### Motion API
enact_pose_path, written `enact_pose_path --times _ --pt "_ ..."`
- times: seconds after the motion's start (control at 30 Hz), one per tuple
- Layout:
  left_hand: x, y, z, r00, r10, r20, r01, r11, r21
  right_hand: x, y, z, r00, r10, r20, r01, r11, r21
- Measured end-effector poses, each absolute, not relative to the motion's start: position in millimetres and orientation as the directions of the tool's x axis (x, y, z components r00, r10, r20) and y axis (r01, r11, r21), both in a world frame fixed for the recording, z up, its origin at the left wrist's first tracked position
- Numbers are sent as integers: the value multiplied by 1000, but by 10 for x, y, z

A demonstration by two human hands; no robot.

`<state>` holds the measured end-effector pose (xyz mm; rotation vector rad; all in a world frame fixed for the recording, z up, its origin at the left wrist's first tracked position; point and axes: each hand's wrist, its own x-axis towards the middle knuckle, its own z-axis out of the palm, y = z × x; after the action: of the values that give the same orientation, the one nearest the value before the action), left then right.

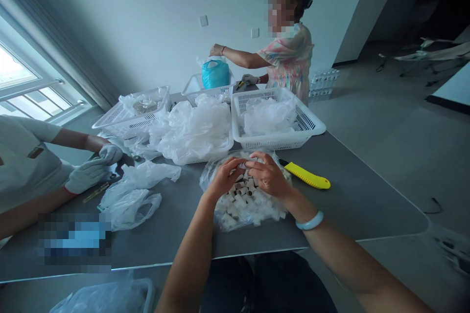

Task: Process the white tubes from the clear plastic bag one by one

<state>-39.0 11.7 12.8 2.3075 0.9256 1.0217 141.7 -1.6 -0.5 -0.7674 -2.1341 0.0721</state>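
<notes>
Over a clear plastic bag (207, 173), my left hand (228, 175) and my right hand (268, 175) meet with bent fingers. Between their fingertips is a small white piece (243, 164), mostly covered; its exact kind is hard to make out. Both hands are closed on it. Below them, many short white tube pieces (240, 200) lie heaped in the spread bag. Some show round open ends. To the right of my right hand lies a knife with a yellow handle (307, 175); its dark blade end points toward the bag.
White baskets (279, 143) holding plastic bags (198, 124) line the table's far side. Loose bags (128, 200) lie left. One co-worker's gloved hands (90, 173) are at the left; another person (290, 54) stands across, hand above a blue bag (215, 74). The table edge (264, 253) is near me.
</notes>
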Motion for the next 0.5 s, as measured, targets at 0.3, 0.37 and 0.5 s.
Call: enact_pose_path --times 0.3,0.37,0.5 --pt "-383 152 12 453 630 631 598 -739 309 1258 -18 -94 -367 684 630 399 728 -558" --pt "-370 138 2 453 620 641 660 -716 226 1223 -26 -99 -300 794 529 325 607 -726" --pt "-379 115 25 457 620 637 736 -666 120 1202 -61 -21 -227 935 272 128 306 -943"
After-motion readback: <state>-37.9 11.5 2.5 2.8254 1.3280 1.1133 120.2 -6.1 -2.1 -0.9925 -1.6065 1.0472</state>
